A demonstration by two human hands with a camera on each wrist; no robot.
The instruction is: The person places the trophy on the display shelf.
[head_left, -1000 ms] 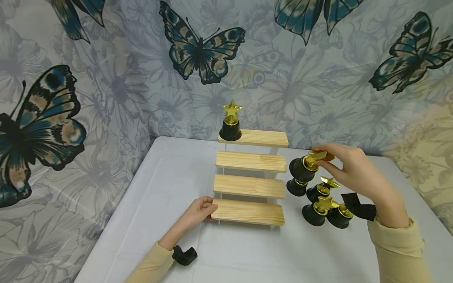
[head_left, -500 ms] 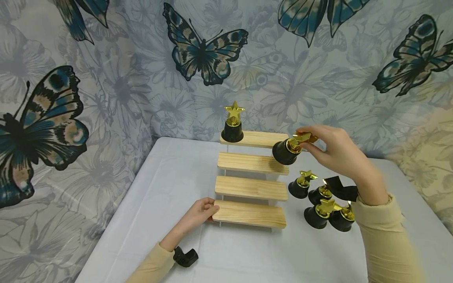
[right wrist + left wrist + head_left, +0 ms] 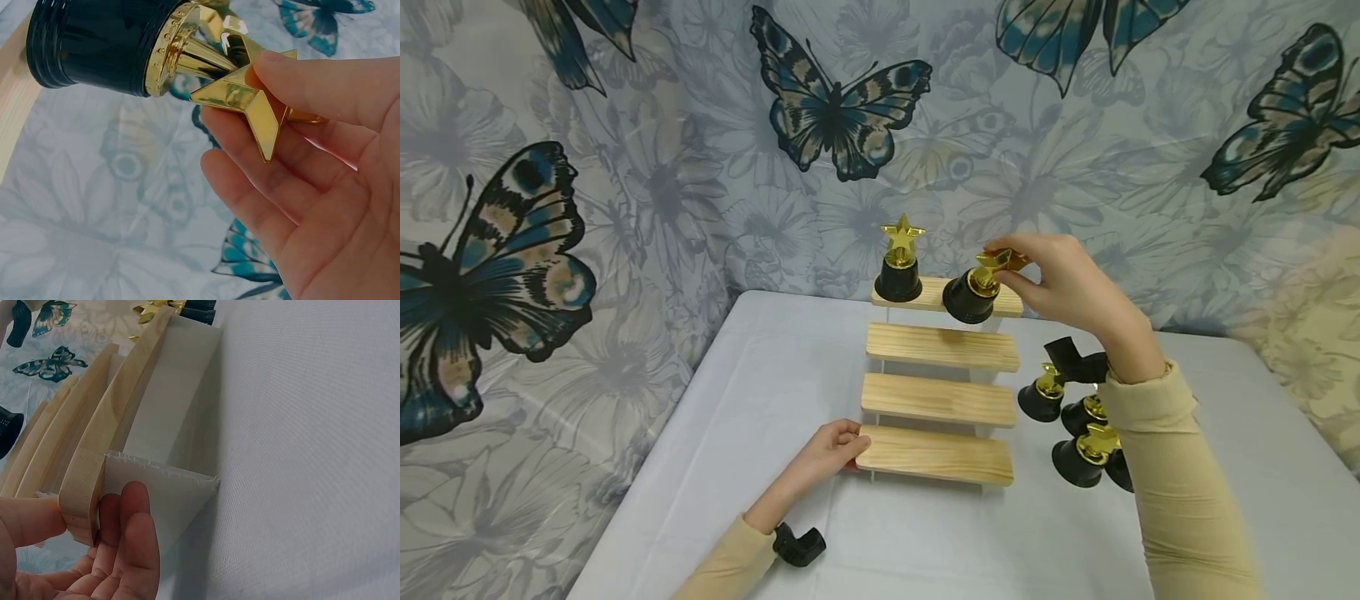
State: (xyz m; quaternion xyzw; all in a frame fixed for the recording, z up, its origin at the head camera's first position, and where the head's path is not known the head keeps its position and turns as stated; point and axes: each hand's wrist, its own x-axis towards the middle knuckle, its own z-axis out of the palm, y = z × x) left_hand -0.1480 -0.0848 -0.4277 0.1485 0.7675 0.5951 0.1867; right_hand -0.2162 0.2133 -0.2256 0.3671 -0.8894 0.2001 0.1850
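Note:
My right hand (image 3: 1060,279) pinches the gold star of a small trophy (image 3: 972,296), whose black base is tilted in front of the top shelf (image 3: 932,293). In the right wrist view, thumb and fingers grip the star (image 3: 253,100), and the black base (image 3: 94,47) points left. Another star trophy (image 3: 898,262) stands upright at the left end of that shelf. My left hand (image 3: 827,450) holds the left end of the lowest wooden shelf (image 3: 936,456). In the left wrist view, the thumb lies on one face of the board (image 3: 84,481), fingers on the other.
Several more star trophies (image 3: 1077,461) stand on the white-covered table (image 3: 760,375) right of the stepped rack, partly behind the right forearm. Two middle shelves (image 3: 942,347) bear nothing. A butterfly-patterned cloth (image 3: 700,192) hangs behind.
My right hand has carried the trophy up and left, from above the group at the right to the top shelf. The left hand stays on the lowest shelf.

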